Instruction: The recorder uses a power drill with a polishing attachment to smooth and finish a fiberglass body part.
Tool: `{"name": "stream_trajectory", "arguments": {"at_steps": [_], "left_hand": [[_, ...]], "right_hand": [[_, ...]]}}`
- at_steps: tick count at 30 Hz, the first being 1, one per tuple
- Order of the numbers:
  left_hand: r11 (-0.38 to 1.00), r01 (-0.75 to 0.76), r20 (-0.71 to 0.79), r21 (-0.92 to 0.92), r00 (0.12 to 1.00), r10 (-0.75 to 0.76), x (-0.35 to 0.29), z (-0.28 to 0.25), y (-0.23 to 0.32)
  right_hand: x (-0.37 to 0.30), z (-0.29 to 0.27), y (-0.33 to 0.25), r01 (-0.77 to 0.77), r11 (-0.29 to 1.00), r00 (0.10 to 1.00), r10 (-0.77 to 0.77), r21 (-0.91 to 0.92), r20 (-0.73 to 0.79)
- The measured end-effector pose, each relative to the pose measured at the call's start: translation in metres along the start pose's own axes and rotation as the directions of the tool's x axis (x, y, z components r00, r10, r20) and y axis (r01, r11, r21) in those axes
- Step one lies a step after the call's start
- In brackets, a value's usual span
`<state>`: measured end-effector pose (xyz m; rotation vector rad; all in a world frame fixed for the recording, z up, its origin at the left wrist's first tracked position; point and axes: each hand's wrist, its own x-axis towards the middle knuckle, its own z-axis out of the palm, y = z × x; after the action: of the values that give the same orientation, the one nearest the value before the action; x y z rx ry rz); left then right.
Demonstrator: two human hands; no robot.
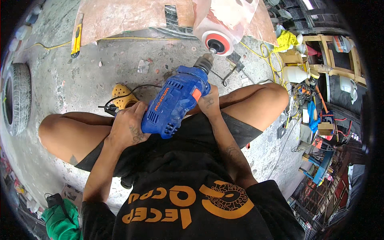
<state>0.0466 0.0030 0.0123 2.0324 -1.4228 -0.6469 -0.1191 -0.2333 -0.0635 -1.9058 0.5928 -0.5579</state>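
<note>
A blue corded drill [170, 102] sits slantwise above the lap of the seated person, its rear toward the body and its metal chuck [205, 63] pointing forward and to the right. The left hand [128, 124] is at the rear, with the fingers closed around the drill's lower side, partly out of sight; the right hand [209, 100] lies against the front flank, and its fingers disappear beneath the housing, so whether they are clamped or merely propping it cannot be told. The body looks like hard moulded plastic over a motor, so it is probably heavy, stiff and front-loaded, best carried by one hand at the rear and the other under the nose, clear of the vent slots and the chuck. Dust on the shell may make it a little slippery. The round pad [217, 44] with a red ring and pale rim, fixed in the chuck, is likely springier at its edge and no place for fingers. It overlaps the pale curved shell piece [230, 18] in view; contact is unclear. That piece seems thin, rigid and liable to crack if pressed hard.
</note>
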Motion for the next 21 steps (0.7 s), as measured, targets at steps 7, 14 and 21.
{"name": "stream_trajectory", "arguments": {"at_steps": [7, 14, 21], "left_hand": [[1.0, -0.029, -0.024, 0.009, 0.999, 0.029, 0.003, 0.008, 0.002], [0.998, -0.06, -0.066, 0.027, 0.996, 0.062, 0.005, 0.007, 0.012], [0.996, -0.074, -0.058, 0.059, 0.995, 0.077, 0.005, 0.008, 0.013]], "right_hand": [[0.003, -0.005, 0.012, 0.029, 1.0, 1.0, -0.029, 0.005, -0.012], [0.002, -0.011, 0.009, 0.002, 1.0, 1.0, -0.002, 0.0, 0.006], [0.003, -0.014, 0.012, 0.008, 0.999, 1.0, -0.009, 0.053, 0.006]]}}
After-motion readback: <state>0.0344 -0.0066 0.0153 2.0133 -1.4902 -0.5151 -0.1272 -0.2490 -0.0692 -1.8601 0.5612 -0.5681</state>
